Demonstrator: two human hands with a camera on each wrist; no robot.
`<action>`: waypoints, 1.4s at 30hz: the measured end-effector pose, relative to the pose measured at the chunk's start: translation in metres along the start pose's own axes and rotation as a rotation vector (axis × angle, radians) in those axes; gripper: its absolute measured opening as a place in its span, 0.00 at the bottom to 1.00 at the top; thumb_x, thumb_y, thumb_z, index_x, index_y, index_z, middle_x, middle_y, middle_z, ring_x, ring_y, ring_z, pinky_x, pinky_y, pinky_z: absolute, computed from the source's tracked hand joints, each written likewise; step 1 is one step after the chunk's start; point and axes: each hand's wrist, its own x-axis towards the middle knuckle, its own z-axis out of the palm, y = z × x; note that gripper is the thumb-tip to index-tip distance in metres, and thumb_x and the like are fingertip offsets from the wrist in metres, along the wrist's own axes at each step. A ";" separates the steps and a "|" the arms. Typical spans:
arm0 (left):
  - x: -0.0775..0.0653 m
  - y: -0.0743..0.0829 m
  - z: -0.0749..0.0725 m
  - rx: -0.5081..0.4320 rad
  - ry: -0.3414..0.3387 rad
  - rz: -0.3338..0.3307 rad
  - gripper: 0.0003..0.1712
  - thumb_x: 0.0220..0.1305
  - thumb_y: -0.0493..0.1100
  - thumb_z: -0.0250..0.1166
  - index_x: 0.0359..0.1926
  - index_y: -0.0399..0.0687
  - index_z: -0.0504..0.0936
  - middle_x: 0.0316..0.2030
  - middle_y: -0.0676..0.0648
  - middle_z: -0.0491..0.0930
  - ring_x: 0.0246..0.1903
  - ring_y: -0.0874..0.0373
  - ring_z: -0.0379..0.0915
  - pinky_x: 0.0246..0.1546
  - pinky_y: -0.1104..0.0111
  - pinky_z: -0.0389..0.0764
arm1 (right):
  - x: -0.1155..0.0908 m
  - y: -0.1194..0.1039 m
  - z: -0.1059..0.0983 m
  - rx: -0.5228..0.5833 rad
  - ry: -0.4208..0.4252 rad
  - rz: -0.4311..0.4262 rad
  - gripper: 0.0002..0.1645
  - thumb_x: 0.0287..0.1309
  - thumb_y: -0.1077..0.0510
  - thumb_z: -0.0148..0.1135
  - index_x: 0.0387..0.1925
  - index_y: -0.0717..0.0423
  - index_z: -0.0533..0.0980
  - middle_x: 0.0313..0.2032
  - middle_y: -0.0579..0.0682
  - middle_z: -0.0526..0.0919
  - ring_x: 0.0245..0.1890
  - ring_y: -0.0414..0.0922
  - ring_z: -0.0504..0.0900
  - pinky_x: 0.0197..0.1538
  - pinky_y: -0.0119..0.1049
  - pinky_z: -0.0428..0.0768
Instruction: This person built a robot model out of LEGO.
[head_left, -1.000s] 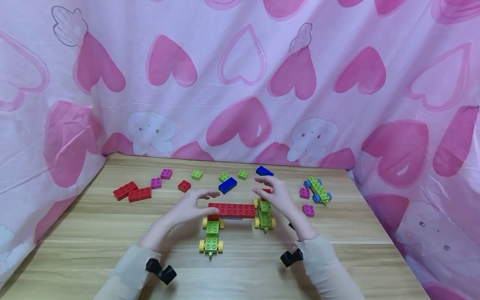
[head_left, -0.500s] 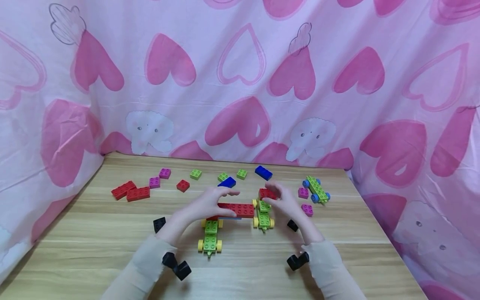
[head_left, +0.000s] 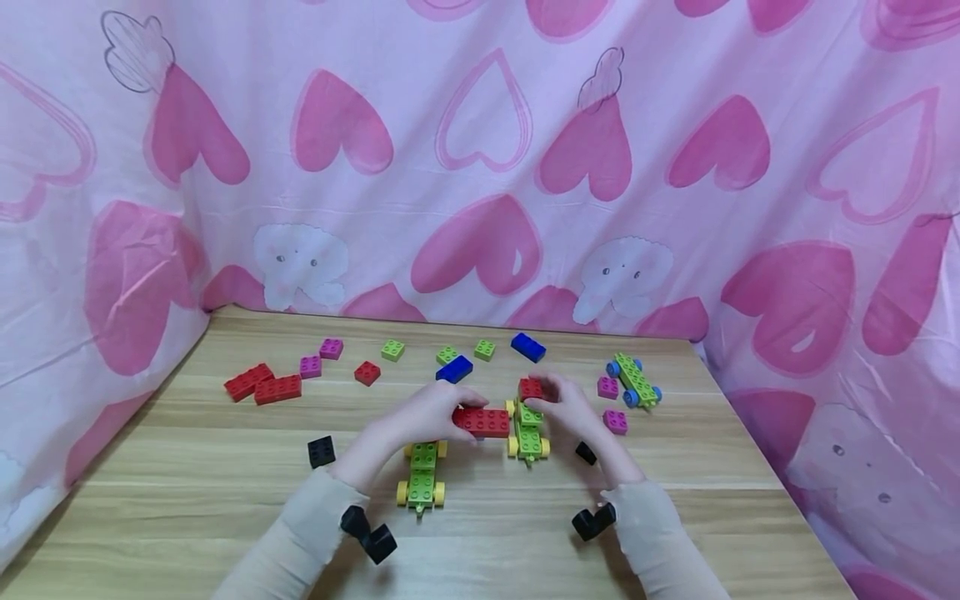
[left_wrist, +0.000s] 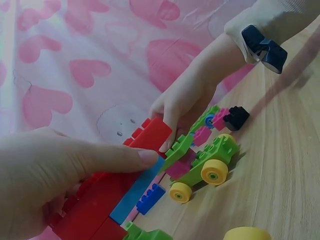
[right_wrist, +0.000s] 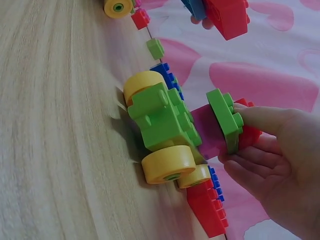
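Observation:
My left hand (head_left: 426, 415) grips a row of red bricks (head_left: 483, 422), thumb on the near side and fingers behind. A blue piece (left_wrist: 137, 190) runs under the row. Beneath its left end, partly covered by the hand, is a green wheeled base (head_left: 422, 483) with yellow wheels. My right hand (head_left: 566, 404) pinches a red brick (head_left: 529, 388) at the top of a second green wheeled base (head_left: 529, 442). In the right wrist view, a green brick (right_wrist: 224, 122) and a magenta brick (right_wrist: 207, 130) sit between that red brick and the base.
Red bricks (head_left: 277, 389), magenta bricks (head_left: 311, 367), lime bricks (head_left: 393, 350) and blue bricks (head_left: 454, 369) lie along the back. A green base with blue wheels (head_left: 635, 381) stands right. A black brick (head_left: 321, 451) lies left; another (head_left: 587, 452) is near the right wrist.
My left hand has moved right along the red row and now grips it. My right hand has come down from above the second wheeled base to its top red brick.

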 end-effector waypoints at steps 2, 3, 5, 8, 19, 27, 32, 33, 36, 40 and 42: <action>0.000 0.001 0.000 0.006 -0.001 -0.002 0.31 0.52 0.45 0.76 0.58 0.43 0.81 0.54 0.47 0.82 0.55 0.55 0.78 0.57 0.60 0.78 | 0.000 0.001 0.000 0.006 0.000 0.005 0.31 0.60 0.56 0.66 0.62 0.63 0.71 0.53 0.60 0.81 0.54 0.55 0.79 0.60 0.51 0.77; 0.000 0.001 0.000 0.007 0.000 -0.004 0.30 0.52 0.44 0.76 0.57 0.43 0.81 0.54 0.47 0.83 0.54 0.55 0.78 0.57 0.60 0.79 | 0.000 0.001 0.000 0.009 -0.002 0.003 0.30 0.60 0.56 0.66 0.61 0.63 0.71 0.53 0.60 0.81 0.54 0.55 0.79 0.59 0.51 0.77; 0.000 0.002 0.001 0.008 0.002 -0.013 0.29 0.52 0.44 0.76 0.56 0.44 0.82 0.53 0.48 0.83 0.53 0.56 0.79 0.56 0.61 0.79 | 0.001 0.002 0.000 0.013 -0.003 0.000 0.29 0.60 0.56 0.66 0.60 0.62 0.72 0.51 0.58 0.82 0.53 0.53 0.80 0.59 0.49 0.78; 0.000 0.003 0.001 0.007 0.005 -0.028 0.26 0.53 0.43 0.76 0.55 0.46 0.83 0.52 0.48 0.84 0.52 0.57 0.79 0.54 0.62 0.80 | 0.001 0.002 0.001 0.017 -0.008 -0.020 0.27 0.60 0.56 0.66 0.59 0.61 0.74 0.49 0.56 0.83 0.51 0.52 0.81 0.57 0.48 0.79; 0.002 0.002 0.000 0.025 0.045 -0.015 0.25 0.54 0.43 0.75 0.54 0.44 0.83 0.50 0.47 0.85 0.48 0.59 0.79 0.50 0.64 0.81 | -0.009 -0.010 0.011 0.068 -0.019 -0.035 0.25 0.59 0.56 0.67 0.57 0.60 0.75 0.47 0.54 0.84 0.48 0.48 0.82 0.54 0.43 0.81; 0.005 -0.002 -0.002 0.051 0.102 0.026 0.25 0.54 0.41 0.75 0.54 0.42 0.83 0.48 0.46 0.85 0.42 0.60 0.79 0.41 0.69 0.82 | -0.016 -0.020 0.023 0.109 -0.085 -0.111 0.23 0.61 0.59 0.65 0.56 0.63 0.76 0.48 0.57 0.84 0.49 0.50 0.82 0.54 0.39 0.81; 0.007 -0.003 -0.002 0.044 0.124 0.027 0.25 0.54 0.41 0.75 0.54 0.42 0.83 0.49 0.46 0.85 0.41 0.61 0.79 0.39 0.71 0.80 | -0.019 -0.024 0.030 0.138 -0.111 -0.133 0.24 0.60 0.59 0.65 0.57 0.63 0.76 0.50 0.57 0.84 0.52 0.51 0.82 0.59 0.45 0.79; 0.007 -0.003 -0.002 0.041 0.124 0.026 0.25 0.54 0.41 0.75 0.54 0.41 0.83 0.48 0.45 0.85 0.41 0.61 0.79 0.39 0.71 0.80 | -0.019 -0.025 0.031 0.145 -0.115 -0.138 0.24 0.60 0.59 0.66 0.57 0.63 0.76 0.50 0.56 0.84 0.53 0.51 0.82 0.59 0.44 0.79; 0.008 -0.004 -0.002 0.035 0.116 0.021 0.25 0.54 0.41 0.74 0.54 0.42 0.83 0.47 0.46 0.85 0.39 0.62 0.78 0.38 0.71 0.80 | -0.020 -0.027 0.034 0.170 -0.128 -0.153 0.24 0.58 0.60 0.67 0.56 0.62 0.76 0.50 0.56 0.84 0.52 0.51 0.82 0.58 0.42 0.80; 0.010 -0.004 -0.002 0.030 0.106 0.003 0.25 0.54 0.42 0.74 0.54 0.43 0.83 0.46 0.47 0.85 0.38 0.63 0.77 0.38 0.70 0.80 | -0.020 -0.028 0.037 0.185 -0.136 -0.142 0.24 0.57 0.59 0.69 0.55 0.59 0.77 0.50 0.55 0.84 0.52 0.49 0.83 0.57 0.38 0.80; 0.010 -0.004 -0.002 0.032 0.103 -0.006 0.25 0.54 0.42 0.74 0.54 0.43 0.83 0.47 0.47 0.85 0.38 0.63 0.77 0.38 0.70 0.80 | -0.020 -0.028 0.038 0.187 -0.140 -0.143 0.24 0.57 0.58 0.69 0.55 0.60 0.77 0.50 0.55 0.84 0.52 0.50 0.83 0.57 0.37 0.80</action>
